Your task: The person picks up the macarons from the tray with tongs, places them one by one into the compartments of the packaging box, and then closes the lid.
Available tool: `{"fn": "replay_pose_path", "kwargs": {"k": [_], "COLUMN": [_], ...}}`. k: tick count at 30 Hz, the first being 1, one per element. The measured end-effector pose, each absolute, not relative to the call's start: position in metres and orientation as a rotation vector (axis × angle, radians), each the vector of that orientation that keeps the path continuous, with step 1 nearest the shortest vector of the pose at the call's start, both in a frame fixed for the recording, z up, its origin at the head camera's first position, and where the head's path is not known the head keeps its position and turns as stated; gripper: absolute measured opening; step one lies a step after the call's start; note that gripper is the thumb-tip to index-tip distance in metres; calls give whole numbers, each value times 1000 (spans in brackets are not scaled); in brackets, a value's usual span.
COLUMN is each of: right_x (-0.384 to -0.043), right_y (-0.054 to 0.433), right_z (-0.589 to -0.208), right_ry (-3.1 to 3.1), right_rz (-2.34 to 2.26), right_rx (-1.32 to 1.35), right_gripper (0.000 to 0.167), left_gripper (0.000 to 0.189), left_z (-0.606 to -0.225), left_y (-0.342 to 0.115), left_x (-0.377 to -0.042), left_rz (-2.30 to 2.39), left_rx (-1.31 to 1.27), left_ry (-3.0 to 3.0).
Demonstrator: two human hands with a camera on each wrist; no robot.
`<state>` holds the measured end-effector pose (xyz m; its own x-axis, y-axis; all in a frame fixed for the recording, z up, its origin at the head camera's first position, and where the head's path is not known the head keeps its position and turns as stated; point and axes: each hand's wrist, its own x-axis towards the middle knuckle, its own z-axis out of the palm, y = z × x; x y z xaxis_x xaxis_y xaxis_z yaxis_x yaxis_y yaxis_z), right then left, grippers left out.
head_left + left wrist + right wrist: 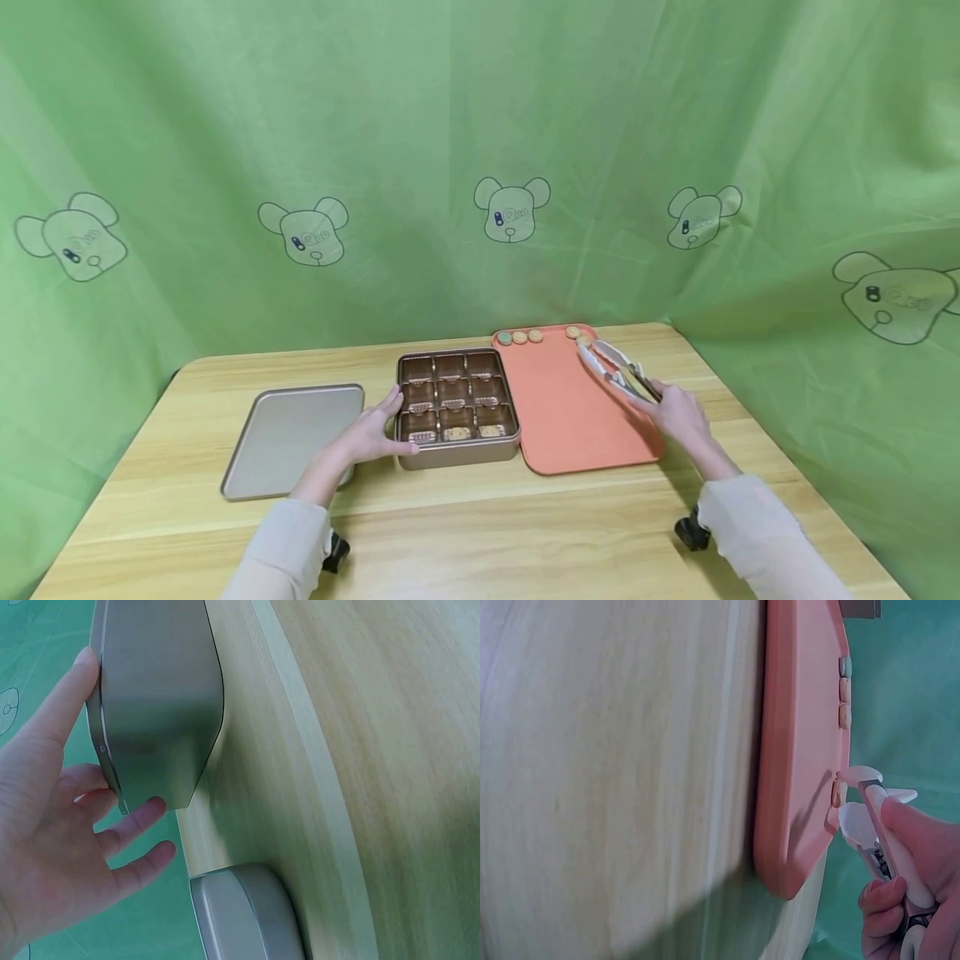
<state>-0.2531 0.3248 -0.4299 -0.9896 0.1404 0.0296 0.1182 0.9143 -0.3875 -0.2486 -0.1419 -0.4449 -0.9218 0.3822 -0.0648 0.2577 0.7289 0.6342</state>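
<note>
My left hand [371, 433] rests on the near left corner of a metal baking tin [461, 454], thumb on the front rim and fingertips along the left side. The tin holds a brown divided insert [452, 390]; beige pieces [492, 431] lie in its front middle and front right compartments. My right hand [678, 414] grips white-tipped tongs [891, 836] over the far right of a coral tray [573, 417]. The spread tong tips stand around a beige macaron [584, 341]; whether they touch it is hard to tell. Another macaron [573, 332] sits just behind it.
Along the tray's far left edge lie a green macaron [504, 338] and two beige macarons [535, 336]. A flat metal lid [292, 437] lies left of the tin. The wooden table [510, 533] backs onto a green curtain [420, 125].
</note>
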Motion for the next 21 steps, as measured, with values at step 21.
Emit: {"fn": "replay_pose_path", "kwargs": {"k": [21], "right_x": [-269], "right_y": [315], "right_z": [-436], "right_ry": [-2977], "right_rz": [556], "right_rx": [-176], "right_gripper": [61], "left_gripper": [100], "left_z": [-443], "left_y": [-141], "left_x": [-248], "left_rz": [956], "left_rx": [517], "left_ry": [2737]}}
